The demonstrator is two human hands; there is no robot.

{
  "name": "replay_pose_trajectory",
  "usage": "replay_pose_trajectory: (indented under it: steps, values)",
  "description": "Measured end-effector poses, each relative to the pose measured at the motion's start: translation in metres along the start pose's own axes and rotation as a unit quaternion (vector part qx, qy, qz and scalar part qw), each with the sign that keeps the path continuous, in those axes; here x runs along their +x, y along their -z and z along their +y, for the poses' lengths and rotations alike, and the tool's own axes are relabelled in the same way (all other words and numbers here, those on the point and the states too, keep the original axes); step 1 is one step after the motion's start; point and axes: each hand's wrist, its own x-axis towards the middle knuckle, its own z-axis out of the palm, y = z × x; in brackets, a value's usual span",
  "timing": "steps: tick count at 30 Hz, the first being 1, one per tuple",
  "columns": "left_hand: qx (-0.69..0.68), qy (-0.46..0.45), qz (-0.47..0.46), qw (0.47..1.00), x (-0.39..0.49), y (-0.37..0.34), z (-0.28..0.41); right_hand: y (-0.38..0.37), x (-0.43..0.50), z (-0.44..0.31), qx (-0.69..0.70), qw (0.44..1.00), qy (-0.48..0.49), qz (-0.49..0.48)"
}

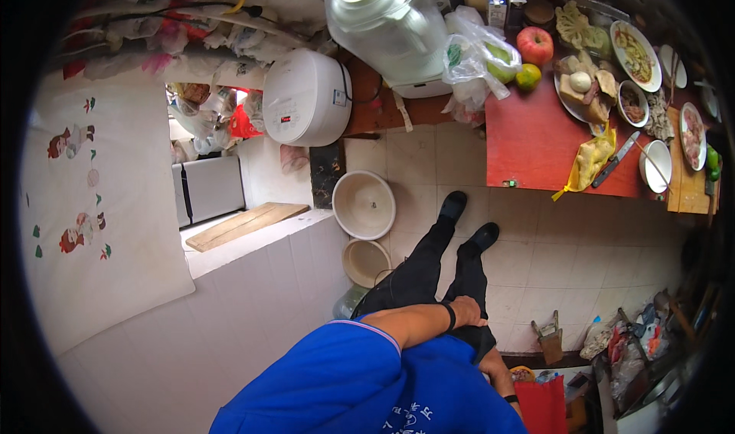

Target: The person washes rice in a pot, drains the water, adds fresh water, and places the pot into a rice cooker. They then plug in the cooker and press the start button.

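Note:
My left hand [468,311] lies across my front, against the black trousers [410,279] or a black cloth at the upper thigh. Its fingers are bent and their tips are hidden, so a grip cannot be made out. On the right side, my right hand [491,363] hangs low beside a fold of black cloth [478,340]. That hand is mostly hidden from the fingers down, and what it touches cannot be seen. Each wrist wears a black band. A red table [534,147] stands ahead on the right, apart from both hands.
On the table are a knife [615,159], a yellow net bag [591,157], a white bowl [655,166], an apple [534,45] and several dishes of food. A rice cooker [307,97] stands left, above two basins [364,205]. A small stool [549,337] is on the floor.

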Motion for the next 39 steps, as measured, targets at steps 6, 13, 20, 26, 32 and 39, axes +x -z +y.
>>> replay_pose_trajectory:
  steps: [6, 13, 20, 26, 32, 39]
  values:
    - [-0.014, -0.026, 0.008, 1.000, -0.001, -0.013, -0.022, 0.014, -0.015, -0.046, -0.198, 0.956, -0.209, -0.055]
    - [0.042, -0.113, 0.014, 0.993, -0.005, -0.015, -0.024, 0.020, -0.040, -0.079, -0.211, 0.950, -0.231, 0.021]
    - [0.048, -0.210, 0.018, 0.976, -0.011, -0.012, -0.030, 0.085, -0.082, -0.150, -0.299, 0.935, -0.190, 0.011]
    - [0.096, -0.287, 0.043, 0.952, -0.017, 0.007, -0.031, 0.105, -0.153, -0.184, -0.347, 0.925, -0.129, 0.089]
    - [0.104, -0.170, 0.011, 0.980, -0.026, 0.061, -0.016, 0.131, -0.232, -0.160, -0.263, 0.940, -0.168, 0.140]
    - [0.048, -0.145, 0.182, 0.971, -0.067, 0.135, -0.021, 0.145, -0.290, -0.114, -0.078, 0.911, -0.101, 0.391]
